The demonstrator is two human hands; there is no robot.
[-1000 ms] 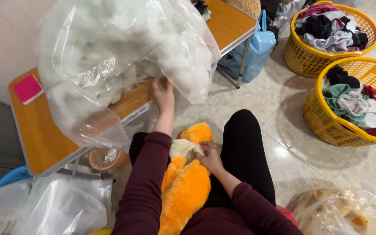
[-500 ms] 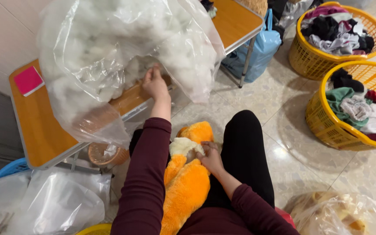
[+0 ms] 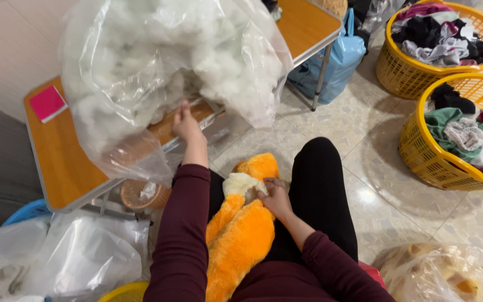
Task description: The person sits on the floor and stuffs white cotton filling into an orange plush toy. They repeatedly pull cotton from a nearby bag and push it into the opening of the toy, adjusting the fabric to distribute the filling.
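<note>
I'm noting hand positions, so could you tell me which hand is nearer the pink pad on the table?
Left. The left hand reaches into the bag of stuffing over the table, right of the pink pad. The right hand rests on the orange plush toy on the lap, farther away.

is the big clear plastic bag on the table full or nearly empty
Full. The clear plastic bag bulges with white stuffing across the wooden table, and the left hand reaches in at its open lower edge.

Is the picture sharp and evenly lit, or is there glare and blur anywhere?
Head view: mostly sharp and evenly lit; the glossy floor tiles show soft bright reflections, and the clear plastic bag of white stuffing catches pale sheen. The left hand at the bag looks slightly soft; the right hand on the orange plush toy is crisp.
</note>
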